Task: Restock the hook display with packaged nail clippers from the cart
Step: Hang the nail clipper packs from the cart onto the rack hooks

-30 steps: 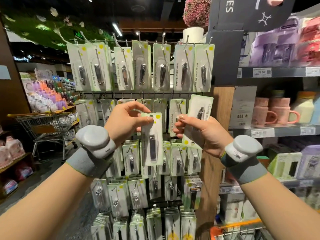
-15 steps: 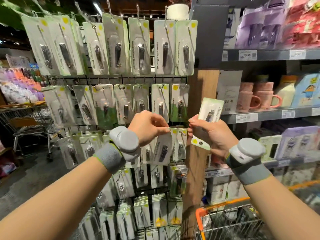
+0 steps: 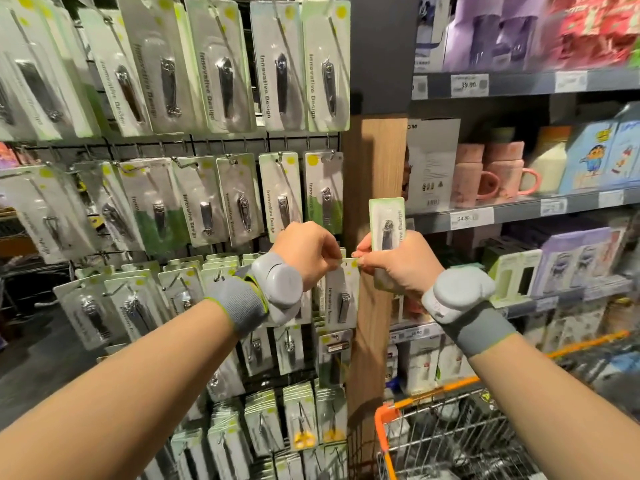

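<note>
Packaged nail clippers fill the hook display (image 3: 194,147) ahead of me in hanging rows, and I have two loose ones in my grasp. My left hand (image 3: 306,252) pinches the top edge of one nail clipper pack (image 3: 343,292), fingers curled over its upper left corner, so the pack hangs just below my knuckles at the right end of the third row down. My right hand (image 3: 398,268) touches the same pack's top right corner with its fingertips, while its thumb and palm clamp a second pack (image 3: 387,225) that stands upright above the hand, its lower part hidden behind my fingers.

That makes two packs held, one per hand, with both hands meeting on the lower one. Each wrist carries one grey band with a rounded grey unit.

Just right of the held pack runs a wooden post (image 3: 374,188), the display's right edge, so there is little room on that side. Beyond it are shelves (image 3: 519,209) with two pink mugs (image 3: 495,174). The orange-rimmed wire cart (image 3: 450,431) sits low at my right, under my right forearm.
</note>
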The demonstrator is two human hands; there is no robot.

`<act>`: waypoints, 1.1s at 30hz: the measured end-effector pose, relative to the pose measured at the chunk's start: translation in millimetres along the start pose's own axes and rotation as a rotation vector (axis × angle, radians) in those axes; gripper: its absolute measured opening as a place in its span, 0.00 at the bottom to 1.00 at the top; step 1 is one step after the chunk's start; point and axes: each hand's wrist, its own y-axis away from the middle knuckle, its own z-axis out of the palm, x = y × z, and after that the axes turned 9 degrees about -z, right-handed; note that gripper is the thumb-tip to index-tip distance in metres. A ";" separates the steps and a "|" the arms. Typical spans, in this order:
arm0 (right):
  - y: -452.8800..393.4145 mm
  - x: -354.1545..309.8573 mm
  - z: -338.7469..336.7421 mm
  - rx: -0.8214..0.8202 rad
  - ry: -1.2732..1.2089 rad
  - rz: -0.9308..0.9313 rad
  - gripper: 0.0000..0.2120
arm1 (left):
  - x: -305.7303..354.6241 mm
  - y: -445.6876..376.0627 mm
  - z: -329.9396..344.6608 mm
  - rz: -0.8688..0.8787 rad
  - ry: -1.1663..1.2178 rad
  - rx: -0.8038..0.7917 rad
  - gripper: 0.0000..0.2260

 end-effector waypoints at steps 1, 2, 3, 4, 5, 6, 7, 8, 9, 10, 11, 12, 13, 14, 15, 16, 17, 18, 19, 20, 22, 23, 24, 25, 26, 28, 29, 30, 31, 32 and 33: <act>-0.2 0.3 1.8 0.002 0.010 0.004 0.06 | -0.8 0.6 -0.4 0.011 -0.011 -0.002 0.05; -1.9 1.8 2.2 0.008 0.011 0.007 0.06 | -1.2 -0.5 0.2 0.020 -0.028 0.000 0.05; -3.9 3.0 2.6 0.014 0.008 0.006 0.06 | -1.7 -2.4 0.8 0.025 -0.048 -0.001 0.05; -7.3 5.4 1.9 0.017 0.010 0.002 0.05 | -1.3 -6.2 2.5 0.029 -0.065 0.000 0.05; -8.7 5.4 4.4 0.011 0.024 -0.002 0.05 | -3.4 -6.4 1.7 0.026 -0.078 0.000 0.05; -11.6 7.5 5.1 0.005 0.044 -0.003 0.05 | -3.9 -8.9 2.5 0.025 -0.093 -0.002 0.05; -13.0 8.2 7.3 -0.004 0.061 -0.004 0.05 | -5.6 -9.5 2.3 0.019 -0.111 -0.006 0.05; -15.0 9.9 8.6 -0.008 0.080 -0.004 0.05 | -6.5 -10.6 3.4 0.013 -0.127 -0.008 0.05; -17.1 11.3 9.8 -0.010 0.090 -0.001 0.04 | -7.5 -12.3 5.1 0.002 -0.141 -0.010 0.05; -19.8 13.5 11.1 -0.013 0.098 0.003 0.04 | -8.6 -13.6 6.4 -0.009 -0.150 -0.007 0.05; -22.7 14.9 12.6 -0.011 0.100 0.011 0.04 | -9.8 -15.7 7.5 -0.022 -0.154 -0.006 0.05; -23.8 17.3 12.2 -0.005 0.108 0.019 0.05 | -10.0 -16.3 9.7 -0.030 -0.155 -0.006 0.05; -26.9 19.1 13.1 -0.002 0.113 0.027 0.08 | -10.8 -18.9 10.7 -0.041 -0.159 -0.002 0.05; -29.2 21.7 13.2 0.001 0.124 0.035 0.09 | -10.9 -20.4 11.9 -0.045 -0.165 0.003 0.05; -31.2 23.1 13.6 0.003 0.129 0.041 0.10 | -10.8 -22.4 12.8 -0.048 -0.172 0.008 0.05; -32.2 23.8 13.8 0.002 0.128 0.045 0.10 | -10.4 -23.6 13.6 -0.050 -0.177 0.012 0.05; -32.7 23.4 14.3 -0.002 0.113 0.051 0.09 | -10.1 -25.1 13.9 -0.052 -0.185 0.013 0.05; -31.4 22.8 14.4 -0.003 0.082 0.058 0.07 | -10.7 -25.5 14.5 -0.049 -0.188 0.009 0.05; -31.1 22.3 13.8 0.002 0.039 0.066 0.05 | -11.4 -26.4 14.4 -0.049 -0.190 0.004 0.06; -29.8 21.5 11.8 0.017 -0.006 0.076 0.04 | -12.3 -25.9 13.7 -0.048 -0.185 0.004 0.06; -27.9 17.8 4.4 0.089 -0.181 0.121 0.05 | -11.9 -22.8 8.4 -0.046 -0.165 0.010 0.06; -27.5 13.5 0.3 0.130 -0.334 0.150 0.06 | -10.5 -20.8 4.3 -0.032 -0.158 0.038 0.06; -26.5 8.1 -3.7 0.157 -0.489 0.166 0.06 | -9.0 -17.3 -0.1 -0.010 -0.158 0.084 0.06; -24.9 1.8 -7.3 0.168 -0.605 0.171 0.09 | -6.7 -13.4 -4.2 0.017 -0.151 0.133 0.07; -24.0 -6.5 -11.4 0.162 -0.669 0.165 0.12 | -1.4 -9.8 -9.8 0.043 -0.119 0.181 0.09; -22.0 -19.3 -12.4 0.135 -0.749 0.139 0.16 | 7.9 -3.6 -15.9 0.026 0.099 0.163 0.14; -20.4 -26.2 -11.7 0.122 -0.780 0.117 0.17 | 14.8 0.6 -20.2 -0.015 0.308 0.084 0.16; -19.4 -33.7 -9.5 0.107 -0.806 0.096 0.18 | 21.9 4.9 -26.0 -0.070 0.541 -0.028 0.16; -19.2 -41.6 -6.1 0.094 -0.829 0.078 0.18 | 28.0 8.5 -31.6 -0.123 0.746 -0.144 0.15; -18.9 -45.9 -4.8 0.094 -0.843 0.063 0.19 | 33.3 10.8 -33.4 -0.158 0.895 -0.256 0.13; -18.9 -53.6 -0.7 0.090 -0.858 0.040 0.19 | 35.6 14.9 -39.9 -0.163 0.967 -0.318 0.09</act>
